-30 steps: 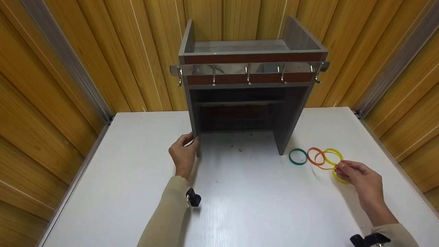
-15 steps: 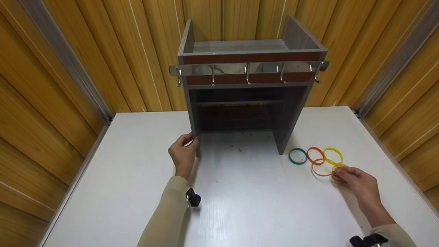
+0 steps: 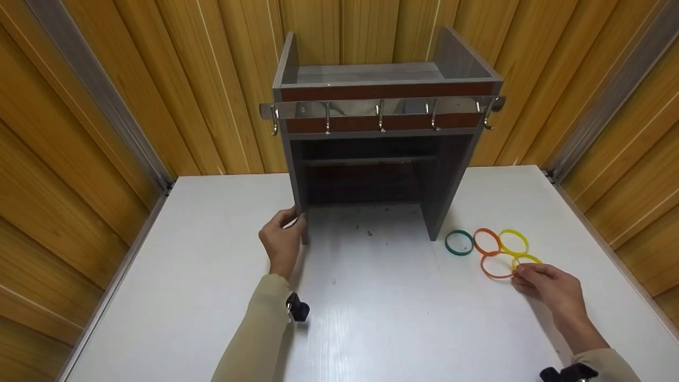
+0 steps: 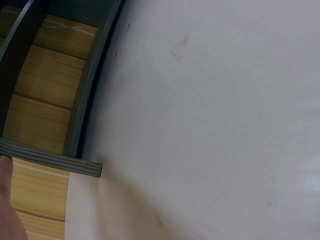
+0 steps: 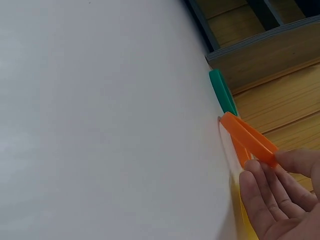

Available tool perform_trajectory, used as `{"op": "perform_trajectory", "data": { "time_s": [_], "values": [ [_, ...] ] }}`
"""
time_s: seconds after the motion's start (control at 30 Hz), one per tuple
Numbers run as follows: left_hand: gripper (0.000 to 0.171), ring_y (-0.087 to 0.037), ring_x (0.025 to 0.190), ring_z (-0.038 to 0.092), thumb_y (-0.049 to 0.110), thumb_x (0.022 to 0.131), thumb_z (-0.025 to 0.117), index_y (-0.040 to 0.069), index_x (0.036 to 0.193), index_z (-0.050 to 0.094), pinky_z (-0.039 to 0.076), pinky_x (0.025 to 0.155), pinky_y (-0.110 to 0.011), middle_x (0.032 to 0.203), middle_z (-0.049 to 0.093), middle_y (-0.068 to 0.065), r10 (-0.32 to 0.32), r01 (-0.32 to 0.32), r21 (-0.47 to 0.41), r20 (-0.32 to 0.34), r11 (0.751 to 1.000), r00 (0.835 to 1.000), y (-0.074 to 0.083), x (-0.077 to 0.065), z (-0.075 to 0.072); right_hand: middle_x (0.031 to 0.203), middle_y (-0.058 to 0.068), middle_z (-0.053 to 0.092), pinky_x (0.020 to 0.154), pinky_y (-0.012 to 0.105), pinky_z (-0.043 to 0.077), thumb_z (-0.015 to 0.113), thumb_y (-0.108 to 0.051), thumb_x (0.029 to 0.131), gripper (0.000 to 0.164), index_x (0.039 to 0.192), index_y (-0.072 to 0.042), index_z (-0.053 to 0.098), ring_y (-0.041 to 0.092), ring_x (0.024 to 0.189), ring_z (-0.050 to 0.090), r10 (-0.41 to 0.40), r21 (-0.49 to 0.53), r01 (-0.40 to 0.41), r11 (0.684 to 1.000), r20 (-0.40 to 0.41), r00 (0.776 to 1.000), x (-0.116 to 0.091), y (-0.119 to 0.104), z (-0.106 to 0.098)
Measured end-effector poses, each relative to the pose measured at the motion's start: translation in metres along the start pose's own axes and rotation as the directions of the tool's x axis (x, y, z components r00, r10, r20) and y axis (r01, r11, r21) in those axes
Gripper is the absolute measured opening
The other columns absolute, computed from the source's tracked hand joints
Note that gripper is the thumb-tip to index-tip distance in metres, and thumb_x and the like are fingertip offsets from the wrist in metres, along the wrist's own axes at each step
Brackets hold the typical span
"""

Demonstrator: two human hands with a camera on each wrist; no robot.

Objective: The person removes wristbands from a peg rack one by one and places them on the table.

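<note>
In the head view my left hand [image 3: 281, 241] grips the lower front edge of the left side panel of a grey wooden rack [image 3: 443, 185]. At the right, my right hand [image 3: 554, 289] pinches an orange silicone wristband [image 3: 497, 277] between thumb and fingertips. The right wrist view shows this orange wristband [image 5: 250, 137] tilted in the fingers. Around it lie a green wristband [image 3: 459, 254], another orange wristband [image 3: 476, 244] and a yellow wristband [image 3: 527, 243]. A second yellow wristband [image 3: 530, 255] is partly hidden by my right hand.
A metal strip with several hooks [image 3: 381, 116] runs across the rack's upper front. White table surface [image 3: 371, 318] spreads in front, with small dark specks under the rack. Wood-patterned walls [image 3: 223, 90] enclose the table at the back and sides.
My right hand has moved slightly left and toward the table's front with the orange wristband, away from the upper yellow and other orange wristbands. The left hand keeps its grip on the panel.
</note>
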State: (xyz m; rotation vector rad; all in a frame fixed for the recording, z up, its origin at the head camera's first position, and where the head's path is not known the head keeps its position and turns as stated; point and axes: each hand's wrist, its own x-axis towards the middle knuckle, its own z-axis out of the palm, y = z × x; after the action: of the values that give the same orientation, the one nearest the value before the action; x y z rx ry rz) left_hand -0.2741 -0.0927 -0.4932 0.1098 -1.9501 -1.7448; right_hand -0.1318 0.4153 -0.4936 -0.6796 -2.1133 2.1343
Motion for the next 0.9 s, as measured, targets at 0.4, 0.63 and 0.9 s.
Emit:
{"op": "perform_trajectory", "data": {
  "time_s": [0.4,0.63,0.9],
  "values": [
    [0.018,-0.026,0.102,0.077,-0.001,0.086,0.084,0.002,0.103,0.083,0.062,0.079,-0.025,0.104,0.08,-0.01,0.01,-0.01,0.006,-0.004,1.0,1.0,0.0001,-0.0007,-0.0009,0.088,0.0,0.079,0.08,0.028,0.063,0.077,-0.01,0.099,0.008,0.105,-0.005,0.075,0.012,0.082,0.078,-0.047,-0.084,0.047,0.995,-0.001,0.999,0.0011,0.0061,-0.0011],
    [0.019,-0.026,0.101,0.077,-0.001,0.086,0.084,0.003,0.104,0.083,0.062,0.078,-0.025,0.103,0.08,-0.01,0.0,0.0,0.01,-0.006,1.0,1.0,-0.0002,-0.0011,-0.0006,0.09,-0.003,0.078,0.08,0.027,0.063,0.075,-0.013,0.101,0.026,0.118,0.006,0.07,0.01,0.083,0.077,-0.051,-0.182,0.048,0.982,-0.009,0.999,0.0013,0.0089,-0.0003],
    [0.018,-0.027,0.099,0.078,-0.003,0.085,0.084,0.002,0.103,0.082,0.064,0.077,-0.027,0.102,0.08,-0.011,0.047,-0.046,0.017,-0.018,0.999,0.999,-0.0012,-0.0002,0.0004,0.089,-0.001,0.079,0.078,0.026,0.063,0.074,-0.013,0.102,0.025,0.116,0.007,0.071,0.01,0.081,0.077,-0.068,-0.222,0.065,0.973,-0.005,0.998,0.0022,0.0093,-0.0011]
  ]
}}
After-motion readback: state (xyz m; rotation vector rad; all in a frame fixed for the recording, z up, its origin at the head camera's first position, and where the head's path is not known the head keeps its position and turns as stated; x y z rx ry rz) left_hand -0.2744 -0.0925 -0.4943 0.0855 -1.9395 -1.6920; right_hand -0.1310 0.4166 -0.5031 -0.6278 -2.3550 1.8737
